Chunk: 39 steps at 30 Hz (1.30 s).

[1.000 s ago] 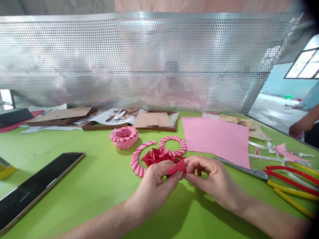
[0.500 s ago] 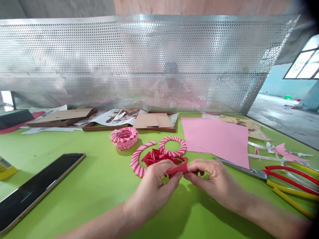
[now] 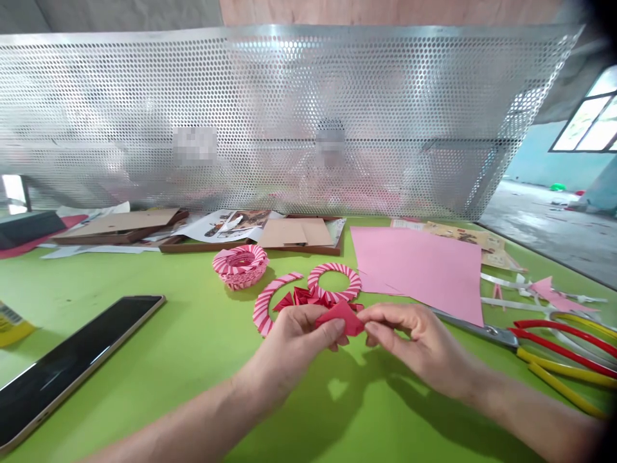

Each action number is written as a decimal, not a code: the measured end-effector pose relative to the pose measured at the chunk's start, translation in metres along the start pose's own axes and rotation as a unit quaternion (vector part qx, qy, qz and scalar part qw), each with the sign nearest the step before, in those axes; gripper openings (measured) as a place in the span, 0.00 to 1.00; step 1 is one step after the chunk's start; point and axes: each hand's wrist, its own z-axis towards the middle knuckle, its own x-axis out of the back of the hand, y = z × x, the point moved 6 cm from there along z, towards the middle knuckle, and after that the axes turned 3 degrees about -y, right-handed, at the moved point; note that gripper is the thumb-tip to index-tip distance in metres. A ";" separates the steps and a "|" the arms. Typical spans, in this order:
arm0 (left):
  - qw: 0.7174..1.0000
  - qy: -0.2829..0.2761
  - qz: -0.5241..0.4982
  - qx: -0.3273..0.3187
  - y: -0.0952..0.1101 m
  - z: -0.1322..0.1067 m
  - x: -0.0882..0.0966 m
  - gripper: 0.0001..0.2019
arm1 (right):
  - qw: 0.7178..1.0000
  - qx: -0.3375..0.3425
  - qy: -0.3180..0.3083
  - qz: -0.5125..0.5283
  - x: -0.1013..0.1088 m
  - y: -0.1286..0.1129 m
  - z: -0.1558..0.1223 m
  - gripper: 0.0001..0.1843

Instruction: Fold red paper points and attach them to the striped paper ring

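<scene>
Between my two hands is a small folded piece of red paper (image 3: 345, 315), its upper edge peaked. My left hand (image 3: 299, 341) pinches it between thumb and fingers. The fingertips of my right hand (image 3: 418, 341) are pinched on its right corner. Just behind lies a pile of folded red paper pieces (image 3: 301, 298), partly hidden by my hands. Around the pile are a pink-and-red striped paper ring (image 3: 357, 283) and a curved, unclosed striped strip (image 3: 264, 305). Farther left sits a stack of striped rings (image 3: 241, 267).
Pink paper sheets (image 3: 419, 263) lie at the right. Scissors (image 3: 501, 335) with red handles rest by my right forearm, beside yellow handles (image 3: 563, 370). A phone (image 3: 81, 366) lies at left. Brown trays (image 3: 212, 247) and papers line the back, before a perforated metal screen (image 3: 270, 116).
The red paper has turned from a narrow folded strip to a wider, peaked face toward me. My right fingers have shifted slightly to its right corner.
</scene>
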 end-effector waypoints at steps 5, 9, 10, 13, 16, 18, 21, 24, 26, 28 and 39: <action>0.989 0.020 -0.146 0.022 -0.011 0.004 0.006 0.08 | 0.987 0.077 0.116 -0.077 0.015 -0.002 -0.005 0.09; 0.980 0.010 -0.197 0.037 -0.011 0.002 0.002 0.07 | 0.948 0.195 0.139 -0.209 0.011 -0.015 -0.010 0.07; 0.978 0.006 -0.205 0.041 -0.011 0.001 0.000 0.07 | 0.938 0.215 0.131 -0.240 0.008 -0.018 -0.011 0.08; 0.975 -0.009 -0.216 0.046 -0.010 0.000 -0.005 0.07 | 0.913 0.248 0.124 -0.300 0.003 -0.023 -0.013 0.08; 0.976 -0.019 -0.211 0.048 -0.011 -0.001 -0.008 0.07 | 0.901 0.260 0.135 -0.320 0.003 -0.027 -0.015 0.09; 0.977 -0.019 -0.206 0.050 -0.012 -0.001 -0.009 0.07 | 0.900 0.261 0.136 -0.322 0.002 -0.027 -0.015 0.10; 0.979 -0.016 -0.198 0.050 -0.013 -0.002 -0.009 0.07 | 0.902 0.265 0.131 -0.314 0.002 -0.026 -0.016 0.11; 0.981 -0.018 -0.188 0.040 -0.013 -0.001 -0.008 0.08 | 0.906 0.267 0.124 -0.305 0.002 -0.025 -0.017 0.11; 0.982 -0.020 -0.185 0.035 -0.012 -0.001 -0.008 0.07 | 0.915 0.253 0.111 -0.295 0.001 -0.023 -0.016 0.13; 0.983 -0.022 -0.181 0.032 -0.012 -0.001 -0.007 0.07 | 0.926 0.238 0.088 -0.280 0.000 -0.021 -0.015 0.13; 0.984 -0.059 -0.170 0.017 -0.012 -0.001 -0.014 0.07 | 0.922 0.254 0.112 -0.270 0.000 -0.027 -0.016 0.05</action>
